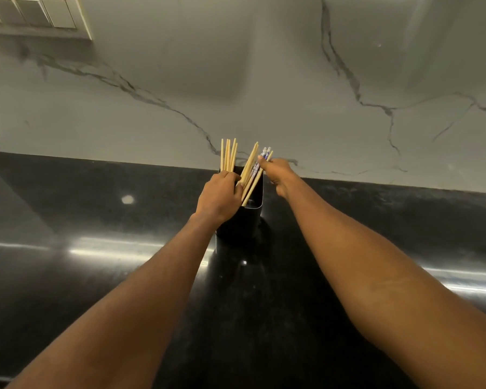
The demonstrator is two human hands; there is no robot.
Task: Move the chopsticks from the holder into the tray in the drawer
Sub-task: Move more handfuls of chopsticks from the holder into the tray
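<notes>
Head view: black holder [249, 217] stands upright on the dark worktop [82, 220] near the marble wall [236, 80]. Left hand [219, 199] grip is closed round a bundle of plain chopsticks [228, 154], upright at the holder's left side. Right hand [278, 172] grip pinches the blue-patterned chopsticks [265, 154]; a few more plain chopsticks [250, 169] lean in the holder between the hands.

Two bare forearms run up from the bottom edge, each ending in a hand: the left hand [219, 199] and the right hand [277, 174]. No sleeve covers either arm as far as it shows (elbows are out of view). Wrists and fingers show no watch, band or ring.
</notes>
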